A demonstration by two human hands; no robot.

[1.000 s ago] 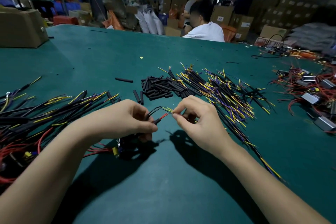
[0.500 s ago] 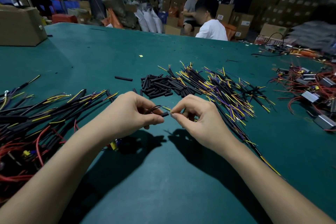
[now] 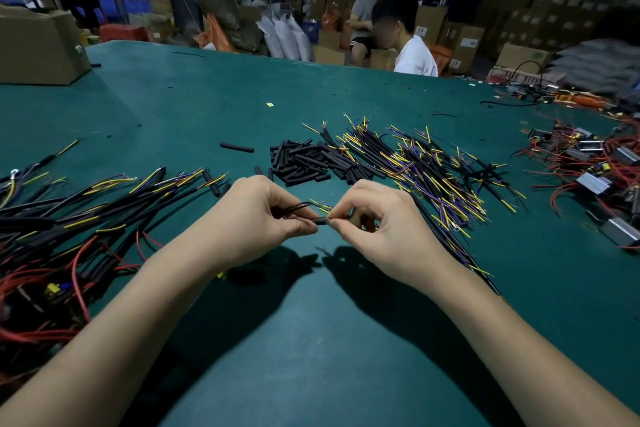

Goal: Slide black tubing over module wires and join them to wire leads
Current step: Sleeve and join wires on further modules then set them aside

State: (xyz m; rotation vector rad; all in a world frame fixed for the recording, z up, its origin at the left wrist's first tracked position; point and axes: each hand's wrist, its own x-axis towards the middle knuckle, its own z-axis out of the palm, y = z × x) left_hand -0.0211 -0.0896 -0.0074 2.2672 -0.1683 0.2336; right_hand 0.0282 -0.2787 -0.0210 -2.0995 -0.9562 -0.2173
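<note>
Above the middle of the green tabletop (image 3: 311, 340), the left hand (image 3: 252, 218) pinched a short black tubing piece (image 3: 320, 220) on thin black module wires (image 3: 294, 207). The right hand (image 3: 384, 225) pinched a yellow wire lead (image 3: 320, 206) at the tubing's mouth. Spare tubing pieces (image 3: 304, 163) lay heaped just beyond the hands.

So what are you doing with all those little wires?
A person is joining wires over a green table. The left hand pinches a short black piece of tubing with thin black wires looping out behind it. The right hand pinches a thin yellow wire lead right at the tubing's end. A heap of spare black tubing pieces and a pile of yellow and purple wire leads lie just beyond the hands.
</note>
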